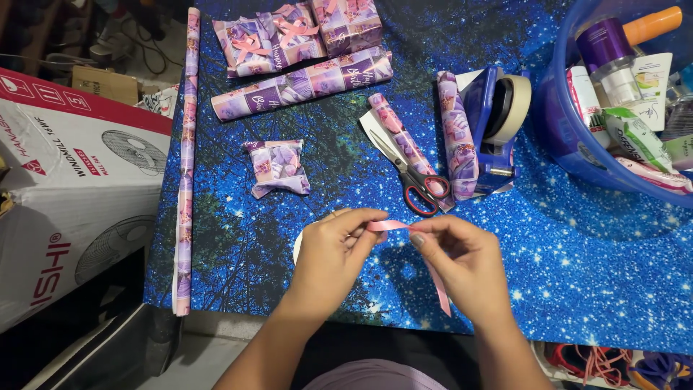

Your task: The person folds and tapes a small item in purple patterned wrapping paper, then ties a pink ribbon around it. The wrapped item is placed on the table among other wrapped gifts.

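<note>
Low in the middle of the frame, the left hand (333, 249) and the right hand (456, 256) meet over the starry blue tablecloth (577, 245). Each pinches one end of a short stretch of pink ribbon (390, 226) between thumb and fingertips, so the strip runs taut between them. The rest of the ribbon drops from the right hand and trails down toward the near table edge. Beneath the left hand a pale round shape shows, mostly hidden; what it is cannot be told.

Just above the hands lie red-handled scissors (415, 180), blades pointing to the upper left, resting against a slim wrapped tube (401, 137). To the right of it stands a second wrapped roll (456, 133), beside a blue tape dispenser (498, 119) holding a cream roll of tape.

Left of centre sits a small wrapped parcel (278, 167) with twisted ends. Above it, a long wrapped cylinder (303, 83) lies slantwise, and at the top edge are wrapped boxes with pink bows (289, 36). A roll of wrapping paper (186, 159) runs down the left edge of the table, next to a cardboard fan box (72, 188). In the upper right corner, a blue plastic tub (570, 144) holds bottles and tubes.
</note>
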